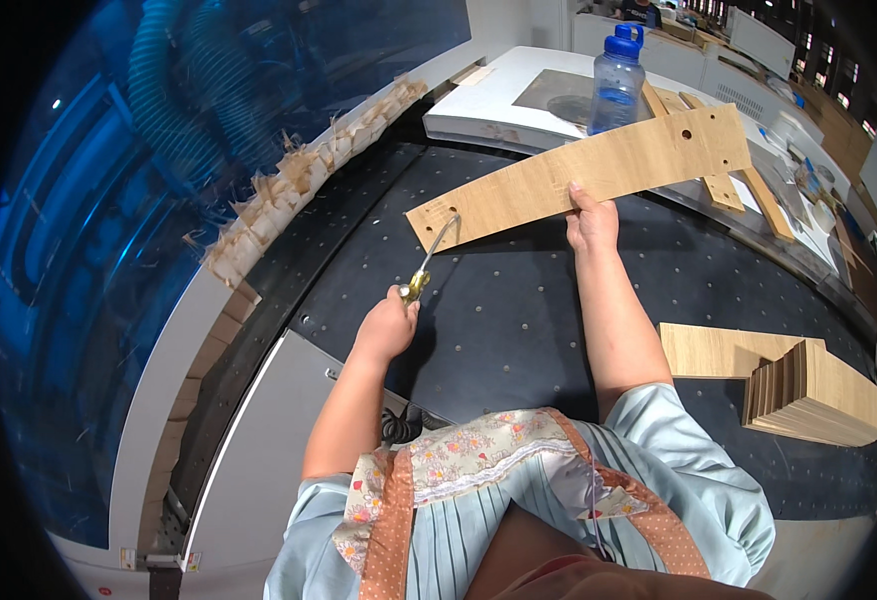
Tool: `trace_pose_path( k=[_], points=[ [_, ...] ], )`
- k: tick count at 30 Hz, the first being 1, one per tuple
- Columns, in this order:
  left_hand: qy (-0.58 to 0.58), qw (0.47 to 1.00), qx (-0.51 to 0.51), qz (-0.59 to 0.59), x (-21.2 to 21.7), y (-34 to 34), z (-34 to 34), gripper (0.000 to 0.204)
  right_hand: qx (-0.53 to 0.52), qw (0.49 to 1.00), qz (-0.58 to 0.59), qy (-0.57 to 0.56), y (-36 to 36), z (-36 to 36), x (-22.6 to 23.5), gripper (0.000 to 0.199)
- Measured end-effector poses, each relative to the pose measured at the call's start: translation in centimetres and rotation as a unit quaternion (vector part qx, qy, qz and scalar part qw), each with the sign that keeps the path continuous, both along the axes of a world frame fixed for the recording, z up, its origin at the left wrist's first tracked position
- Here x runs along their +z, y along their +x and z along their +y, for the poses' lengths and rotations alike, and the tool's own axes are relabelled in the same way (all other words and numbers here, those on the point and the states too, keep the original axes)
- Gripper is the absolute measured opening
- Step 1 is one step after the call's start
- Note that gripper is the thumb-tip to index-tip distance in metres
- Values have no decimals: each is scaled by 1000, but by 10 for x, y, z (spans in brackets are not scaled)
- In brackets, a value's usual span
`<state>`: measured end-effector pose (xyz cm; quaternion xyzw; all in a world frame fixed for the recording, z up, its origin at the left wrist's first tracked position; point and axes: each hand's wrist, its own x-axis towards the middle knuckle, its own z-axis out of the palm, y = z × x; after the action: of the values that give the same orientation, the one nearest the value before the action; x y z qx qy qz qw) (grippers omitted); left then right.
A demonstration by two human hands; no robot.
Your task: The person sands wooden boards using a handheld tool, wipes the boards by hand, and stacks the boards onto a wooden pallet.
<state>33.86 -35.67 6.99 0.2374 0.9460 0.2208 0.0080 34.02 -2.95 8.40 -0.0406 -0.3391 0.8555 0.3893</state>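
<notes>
My right hand (592, 222) grips the lower edge of a long light-wood board (579, 175) near its middle, thumb on the front face. The board is raised over the dark table and tilted, its right end higher. Several drilled holes show near both ends. In my left hand (389, 325), fingers wrapped round it, is an air blow gun (417, 285) with a brass-coloured body and a thin bent metal nozzle. The nozzle's tip lies at the holes near the board's left end; whether it touches the wood I cannot tell.
The dark table (499, 340) is dotted with small studs. At right lie a stack of cut boards (809, 400) and a flat board (719, 350). A blue-capped water bottle (617, 85) stands on a white surface at the back, beside wood strips (764, 200). A blue-windowed machine (159, 250) borders the left.
</notes>
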Motion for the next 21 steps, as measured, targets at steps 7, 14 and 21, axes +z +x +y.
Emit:
trace_pose_path(
  k=[7,14,21],
  points=[
    [-21,993,-113,-10,8,29,30,32,-44,998,-46,-9,3,-5,-1,33],
    [13,982,-186,31,25,41,61,27,-15,998,-23,-51,5,-7,-19,33],
    [-15,996,-82,-26,18,22,30,37,-14,996,26,-85,9,15,-17,38]
  ],
)
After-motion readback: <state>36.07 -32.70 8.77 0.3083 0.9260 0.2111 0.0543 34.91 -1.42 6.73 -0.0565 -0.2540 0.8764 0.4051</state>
